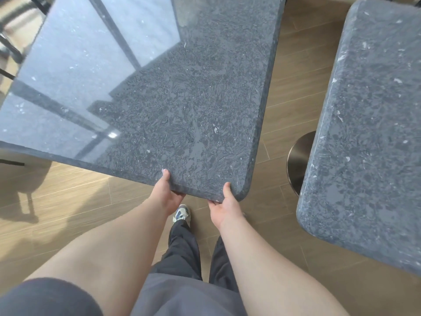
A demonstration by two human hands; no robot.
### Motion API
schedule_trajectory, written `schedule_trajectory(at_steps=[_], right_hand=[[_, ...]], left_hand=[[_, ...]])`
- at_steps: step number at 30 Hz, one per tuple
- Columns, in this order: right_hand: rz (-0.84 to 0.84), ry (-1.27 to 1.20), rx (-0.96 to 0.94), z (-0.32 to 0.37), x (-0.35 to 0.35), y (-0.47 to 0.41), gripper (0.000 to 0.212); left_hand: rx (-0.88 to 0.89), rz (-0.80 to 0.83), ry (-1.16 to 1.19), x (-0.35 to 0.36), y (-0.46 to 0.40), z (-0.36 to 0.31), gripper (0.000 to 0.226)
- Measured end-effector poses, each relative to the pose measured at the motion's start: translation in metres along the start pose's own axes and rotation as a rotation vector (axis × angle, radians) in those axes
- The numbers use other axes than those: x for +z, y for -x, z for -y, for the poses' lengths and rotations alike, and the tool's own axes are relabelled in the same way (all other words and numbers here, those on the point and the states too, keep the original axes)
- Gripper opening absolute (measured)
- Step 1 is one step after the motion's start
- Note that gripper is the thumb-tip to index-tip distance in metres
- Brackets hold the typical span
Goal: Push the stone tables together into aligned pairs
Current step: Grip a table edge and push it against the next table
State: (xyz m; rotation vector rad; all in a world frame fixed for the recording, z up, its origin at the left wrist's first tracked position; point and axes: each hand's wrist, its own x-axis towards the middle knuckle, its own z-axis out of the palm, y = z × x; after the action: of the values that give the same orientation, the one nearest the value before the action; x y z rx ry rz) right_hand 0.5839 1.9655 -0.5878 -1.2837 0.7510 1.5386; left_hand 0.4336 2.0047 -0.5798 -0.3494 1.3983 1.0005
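Both hands, left hand & right hand, grip the near edge of the stone table, thumbs on top, so push w/ both evenly toward 3 o'clock till it lines up w/ the 2nd stone table, still well apart.

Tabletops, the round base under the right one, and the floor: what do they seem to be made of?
Held table: dark grey speckled stone, polished; it mirrors window light. Right table: same stone look, no glare here. Round base: likely brushed metal, soft sheen. Floor: wood-look planks, wood or laminate unclear. Left hand and right hand grip the edge.
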Motion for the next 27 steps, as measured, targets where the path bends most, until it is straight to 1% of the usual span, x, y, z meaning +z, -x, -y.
schedule_trajectory(at_steps=[3,7,9,11,13,14,20,23,27], right_hand=[[0.014,0.025,0.026,0.006,-0.003,-0.002,0.055],[0.027,0.087,0.074,0.019,-0.009,-0.007,0.063],[0.037,0.098,0.085,0.033,-0.010,-0.009,0.062],[0.033,0.100,0.078,0.052,-0.012,-0.011,0.054],[0.018,0.118,0.057,0.072,-0.013,-0.013,0.047],[0.015,0.130,0.051,0.081,-0.014,-0.014,0.047],[-0.013,0.152,0.039,0.115,-0.017,-0.023,0.058],[-0.020,0.150,0.036,0.116,-0.015,-0.022,0.057],[-0.071,0.159,-0.050,0.111,-0.008,-0.012,0.045]], left_hand=[[-0.018,-0.076,0.016,0.010,0.005,-0.001,0.030],[-0.012,-0.113,0.028,0.024,0.012,0.009,0.035],[-0.007,-0.136,0.022,0.034,0.015,0.018,0.035],[-0.012,-0.159,0.036,0.046,0.015,0.028,0.033],[-0.026,-0.167,0.048,0.059,0.017,0.038,0.032],[-0.029,-0.167,0.055,0.065,0.018,0.044,0.032],[-0.084,-0.149,0.071,0.083,0.010,0.064,0.039],[-0.141,-0.095,-0.016,0.078,0.006,0.057,0.047],[-0.306,0.007,-0.289,0.068,0.008,0.036,0.060]])
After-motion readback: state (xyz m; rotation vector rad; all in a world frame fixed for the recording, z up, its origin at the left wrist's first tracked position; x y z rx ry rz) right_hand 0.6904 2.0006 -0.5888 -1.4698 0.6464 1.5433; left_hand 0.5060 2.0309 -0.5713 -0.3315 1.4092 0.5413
